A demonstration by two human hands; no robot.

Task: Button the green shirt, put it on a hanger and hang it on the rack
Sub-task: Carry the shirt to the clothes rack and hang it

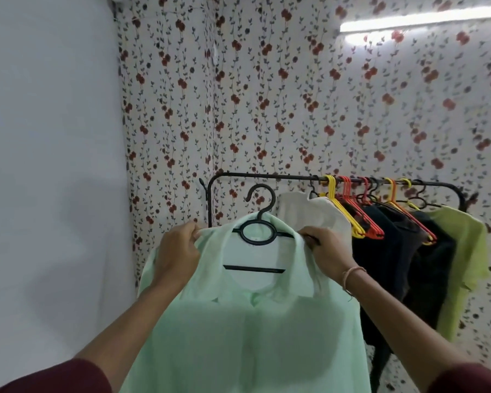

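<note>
before floral wall [267, 95], hands [179, 251] [328, 252] clamped on green shirt [253, 336] shoulders, below rack [267, 177].

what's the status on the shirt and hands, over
Left hand and right hand gripping green shirt at shoulders. Shirt on black hanger, hook not yet on rack. Rack's left end free.

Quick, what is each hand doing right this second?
Left hand: closed, its grip on the left shoulder of the green shirt.
Right hand: closed, its grip on the shirt's right shoulder, over the black hanger.
</note>
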